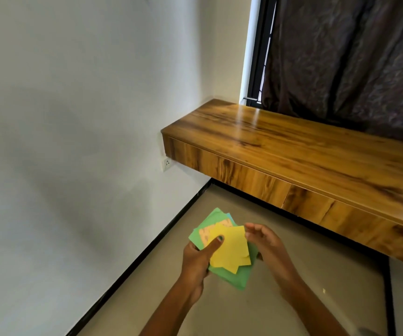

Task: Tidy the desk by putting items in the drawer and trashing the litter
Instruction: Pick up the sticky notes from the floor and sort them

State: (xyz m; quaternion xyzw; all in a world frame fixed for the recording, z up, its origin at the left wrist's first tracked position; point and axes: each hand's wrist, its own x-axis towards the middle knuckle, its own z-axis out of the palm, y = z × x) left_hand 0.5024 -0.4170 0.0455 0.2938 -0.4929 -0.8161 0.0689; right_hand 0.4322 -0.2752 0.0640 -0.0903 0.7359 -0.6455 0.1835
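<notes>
Left hand (pixel 197 258) and right hand (pixel 267 246) hold coloured papers (pixel 229 251).

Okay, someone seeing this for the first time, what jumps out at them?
The bright stack of paper squares, yellow on green, held low in the middle by the left hand and right hand. Then the glossy wooden desk along the right wall, drawers closed, under a dark curtain.
</notes>
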